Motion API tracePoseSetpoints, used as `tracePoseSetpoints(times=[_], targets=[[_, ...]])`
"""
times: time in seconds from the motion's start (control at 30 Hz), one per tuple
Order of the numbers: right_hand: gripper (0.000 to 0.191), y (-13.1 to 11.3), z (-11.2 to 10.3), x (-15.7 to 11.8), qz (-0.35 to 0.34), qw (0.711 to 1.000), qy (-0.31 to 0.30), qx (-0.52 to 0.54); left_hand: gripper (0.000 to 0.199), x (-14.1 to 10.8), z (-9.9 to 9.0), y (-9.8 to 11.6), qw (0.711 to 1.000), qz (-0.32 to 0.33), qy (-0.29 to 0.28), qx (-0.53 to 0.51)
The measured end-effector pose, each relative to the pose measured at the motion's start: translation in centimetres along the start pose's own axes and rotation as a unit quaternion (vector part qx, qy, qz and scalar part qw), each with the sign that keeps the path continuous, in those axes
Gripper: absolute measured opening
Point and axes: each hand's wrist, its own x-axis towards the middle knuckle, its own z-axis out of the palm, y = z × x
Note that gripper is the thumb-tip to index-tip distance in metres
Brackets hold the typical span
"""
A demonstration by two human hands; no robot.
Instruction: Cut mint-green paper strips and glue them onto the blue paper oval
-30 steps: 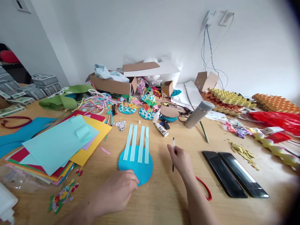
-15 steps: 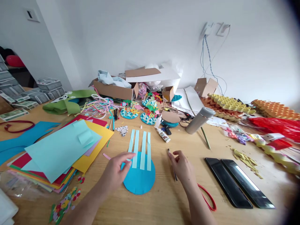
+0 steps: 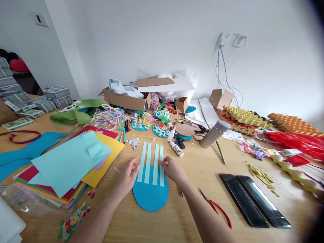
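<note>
A round blue disc lies on the wooden table, with several pale aqua paper strips laid side by side over its upper part and reaching beyond its far edge. My left hand is at the disc's left edge beside the leftmost strip, fingers curled; whether it grips anything is unclear. At the right, my right hand has its thumb and fingertips closed on the edge of the rightmost strip. A thin dark pen lies partly under my right wrist.
Coloured paper sheets are stacked at left. Red-handled scissors and two black slabs lie at right. Beyond the strips are a glue bottle, a grey flask and a cardboard box.
My right hand has left the pen and moved left to the rightmost strip. The scissors show more fully. My left hand has shifted slightly towards the disc's left edge, and the view has tilted slightly.
</note>
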Motion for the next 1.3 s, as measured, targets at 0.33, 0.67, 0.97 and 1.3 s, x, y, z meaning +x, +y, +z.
tracePoseSetpoints(times=[0.33,0.67,0.97,1.3], targets=[[0.049,-4.7,1.3,1.5,-0.010,0.999,-0.008,-0.034,0.053,0.4,0.4,-1.0,0.996,-0.025,-0.029,-0.086],[0.072,-7.9,2.1,0.2,0.007,0.994,0.018,-0.110,0.051,0.4,0.8,-1.2,0.989,-0.002,-0.044,-0.139],[0.087,-8.1,1.3,0.6,0.009,0.993,-0.038,-0.111,0.044,0.5,0.7,-1.6,0.996,0.009,0.028,-0.079],[0.073,-7.7,2.1,1.6,0.002,0.999,-0.040,-0.014,0.036,0.3,0.0,-1.0,0.998,0.042,0.040,-0.004]])
